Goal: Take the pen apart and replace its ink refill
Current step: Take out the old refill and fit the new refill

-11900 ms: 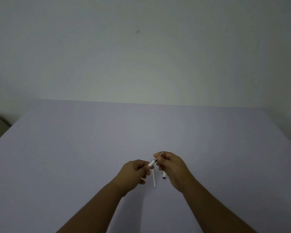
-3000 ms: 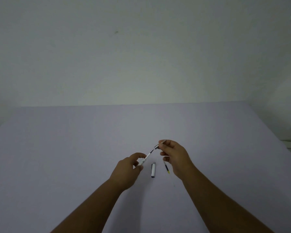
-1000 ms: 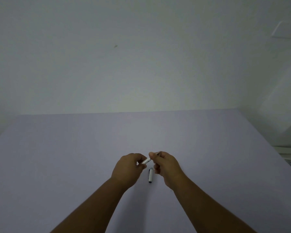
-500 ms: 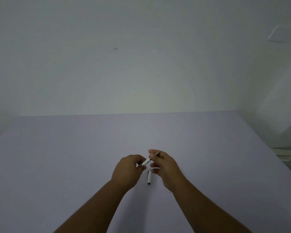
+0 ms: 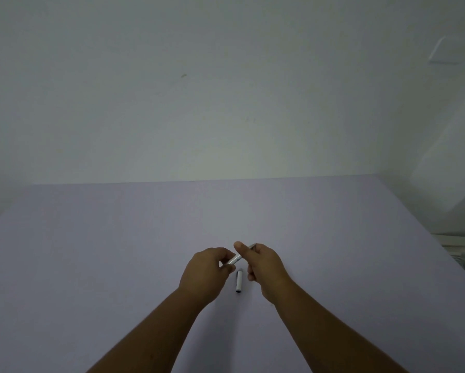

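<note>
Pen barrel (image 5: 235, 260) slants between both hands, left hand (image 5: 207, 273) pinching its lower end, right hand (image 5: 263, 262) its upper; cap (image 5: 239, 280) lies on the worktop (image 5: 118, 238) beneath.

table (image 5: 118, 251) open all round | obstacle: pen cap (image 5: 239, 281) between hands

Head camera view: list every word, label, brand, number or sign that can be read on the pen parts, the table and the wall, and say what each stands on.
There is no readable text.
Slim white pen barrel, held between the left hand and right hand: too small to show any print.
Short white pen cap lying on the pale lilac table: no print visible.
Plain white wall: only a small dark smudge.
</note>
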